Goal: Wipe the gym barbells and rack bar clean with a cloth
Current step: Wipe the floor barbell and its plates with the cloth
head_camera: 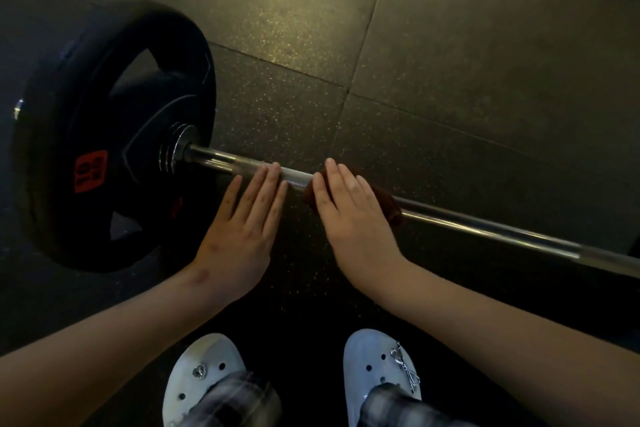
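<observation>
Barbell (pixel 485 229) lay on the floor (pixel 450 80), plate (pixel 104 135) at its left end. Right grip (pixel 349 215) was flat, pressing the cloth (pixel 393 210) onto the bar. Left grip (pixel 242 229) was flat, fingertips on the bar, holding nothing. Judged: bar heavy, rigid, may roll; cloth limp, best wrapped round the shaft.

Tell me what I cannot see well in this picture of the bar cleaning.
Head view, the only one:
The cloth lies mostly under the right hand; its size is hidden.
The bar is cut off at the right picture edge.
The red label on the plate is too blurred to read.
</observation>
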